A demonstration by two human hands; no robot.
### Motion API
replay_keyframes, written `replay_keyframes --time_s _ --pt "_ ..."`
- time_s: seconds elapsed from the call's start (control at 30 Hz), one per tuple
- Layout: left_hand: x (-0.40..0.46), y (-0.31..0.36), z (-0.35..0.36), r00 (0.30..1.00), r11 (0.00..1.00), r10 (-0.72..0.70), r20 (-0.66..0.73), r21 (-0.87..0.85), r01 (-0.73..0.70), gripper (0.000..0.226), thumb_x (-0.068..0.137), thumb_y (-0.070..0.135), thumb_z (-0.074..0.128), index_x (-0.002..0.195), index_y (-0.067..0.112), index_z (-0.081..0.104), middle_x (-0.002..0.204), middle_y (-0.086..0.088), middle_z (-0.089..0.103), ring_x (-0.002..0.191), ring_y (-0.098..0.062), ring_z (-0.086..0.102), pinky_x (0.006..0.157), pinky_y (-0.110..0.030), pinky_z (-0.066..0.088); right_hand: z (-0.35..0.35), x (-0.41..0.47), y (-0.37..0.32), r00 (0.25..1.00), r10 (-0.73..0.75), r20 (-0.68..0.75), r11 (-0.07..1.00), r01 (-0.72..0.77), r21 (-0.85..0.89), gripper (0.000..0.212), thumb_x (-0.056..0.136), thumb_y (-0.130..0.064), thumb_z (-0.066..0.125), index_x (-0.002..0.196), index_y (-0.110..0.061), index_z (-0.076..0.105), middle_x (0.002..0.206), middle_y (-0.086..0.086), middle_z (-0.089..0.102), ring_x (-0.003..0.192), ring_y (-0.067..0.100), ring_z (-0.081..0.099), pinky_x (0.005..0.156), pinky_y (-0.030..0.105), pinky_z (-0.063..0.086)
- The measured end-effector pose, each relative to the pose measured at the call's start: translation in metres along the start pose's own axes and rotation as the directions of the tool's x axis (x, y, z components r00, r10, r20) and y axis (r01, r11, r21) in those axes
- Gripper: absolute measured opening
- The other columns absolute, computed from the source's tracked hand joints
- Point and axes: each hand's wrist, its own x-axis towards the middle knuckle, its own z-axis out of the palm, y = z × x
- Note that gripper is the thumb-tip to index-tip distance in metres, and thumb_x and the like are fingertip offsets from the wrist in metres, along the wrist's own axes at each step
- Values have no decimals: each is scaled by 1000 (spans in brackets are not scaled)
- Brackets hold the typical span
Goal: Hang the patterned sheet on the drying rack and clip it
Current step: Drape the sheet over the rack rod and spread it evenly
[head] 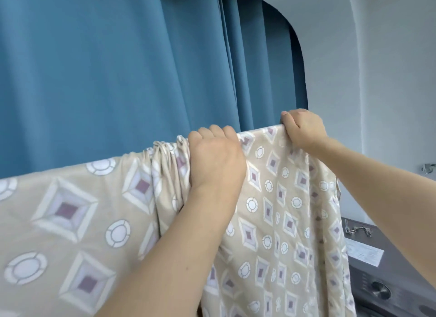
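Along the rack's hidden top bar: sheet [271, 198] draped, bunched at middle; my left hand [215, 161] and right hand [304, 127] both grip its fold. Spreading, clipping remain.

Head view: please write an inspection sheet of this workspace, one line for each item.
Surface: grey appliance top at lower right, a paper label on it.
Job's things: patterned sheet draped over a hidden bar, bunched beside the left hand; no clips on it.
Clutter: metal clips on the appliance.
Hands: left hand and right hand both grip the sheet's top fold.
Cables: nothing seen.
Surroundings: blue curtain behind, white wall to the right.
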Motion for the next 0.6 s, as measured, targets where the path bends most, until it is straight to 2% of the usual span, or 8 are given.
replay_keyframes --time_s 0.07,0.13,0.23,0.3,0.37,0.4,0.5,0.6 --pt "1 3 -5 999 1000 14 31 5 -14 18 90 11 35 105 12 44 103 -10 56 90 -28 53 70 -39 23 -7 -8 -18 982 -184 -31 971 186 153 53 94 -30 20 75 -5 63 75 5 63 74 25 54 72 36 41" --pt "2 1 -9 998 1000 10 59 1 -10 18 89 13 36 105 12 45 103 -11 57 89 -27 54 70 -38 24 -9 -16 -45 948 -318 -30 922 317 224 49 95 -30 21 79 -11 63 76 -1 63 72 20 54 70 34 40" --pt "5 -3 -16 992 998 5 123 -66 3 21 92 21 37 108 12 48 108 -10 59 94 -27 56 71 -36 27 -5 -24 -70 939 -342 38 932 333 141 54 91 -47 14 57 -14 41 54 2 49 56 26 44 57 36 34" --pt "3 -12 -25 988 998 -11 152 -52 19 28 93 24 37 113 11 50 115 -12 58 103 -29 54 81 -38 33 -5 -29 -81 946 -325 25 941 320 114 57 89 -52 11 52 -14 31 46 3 42 51 29 40 53 37 33" --pt "-1 -27 -35 993 999 -39 115 -6 40 31 91 24 38 116 11 51 117 -13 56 106 -31 51 91 -43 34 -7 -32 -97 953 -304 -2 941 301 155 66 90 -51 10 54 -7 45 48 7 49 54 31 47 57 40 41" --pt "-5 -36 -40 994 998 -60 94 -1 61 30 90 24 39 115 11 51 116 -12 56 106 -31 51 92 -44 34 -8 -33 -107 952 -305 -9 937 302 174 69 90 -50 11 58 -5 52 51 8 53 58 32 50 61 41 44" --pt "-18 -63 -46 992 994 -83 92 -59 89 19 94 26 39 105 16 50 112 -10 59 101 -31 56 77 -38 32 -12 -37 -142 940 -341 23 918 327 225 64 94 -45 17 62 -5 55 56 8 57 62 29 52 63 38 43" --pt "-33 -85 -43 994 993 -37 107 -105 48 13 98 28 37 99 19 46 105 -6 61 94 -30 63 65 -33 28 -12 -47 -170 927 -366 83 909 337 244 62 93 -46 19 54 -4 43 52 11 51 54 27 45 57 37 37"
